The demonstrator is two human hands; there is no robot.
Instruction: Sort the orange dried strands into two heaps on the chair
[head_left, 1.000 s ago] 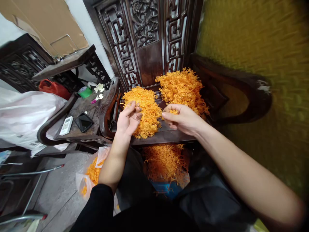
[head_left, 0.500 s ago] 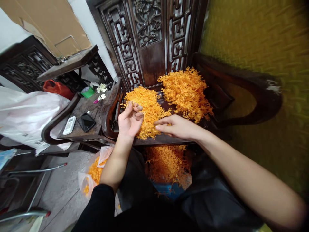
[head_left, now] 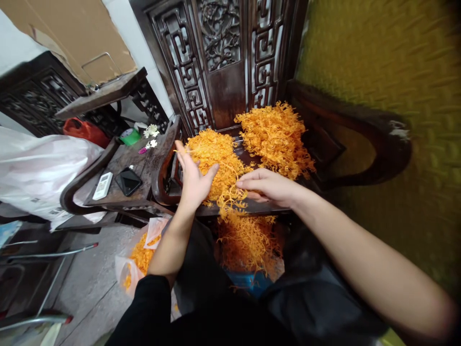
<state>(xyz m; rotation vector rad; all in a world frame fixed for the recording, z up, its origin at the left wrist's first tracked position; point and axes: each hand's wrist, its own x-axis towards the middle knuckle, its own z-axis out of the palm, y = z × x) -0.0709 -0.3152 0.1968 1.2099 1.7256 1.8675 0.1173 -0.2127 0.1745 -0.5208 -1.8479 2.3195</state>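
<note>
My right hand pinches an orange curly sprig, whose branching strands hang over the seat's front edge. To its left, my left hand has its fingers stretched and its thumb apart, beside a lighter orange heap. A thin strand lies near those fingertips; whether they touch it I cannot tell. A second, deeper orange heap of similar curly strands sits behind my right hand on the dark wooden chair.
Below, between my legs, more orange strands fill a blue container. A plastic bag of orange pieces stands on the floor. The left side table holds a phone, a white remote and green tape.
My left hand has opened from curled fingers and spread out. My right hand has lifted a curly sprig from the left heap, and it now dangles at the seat edge.
</note>
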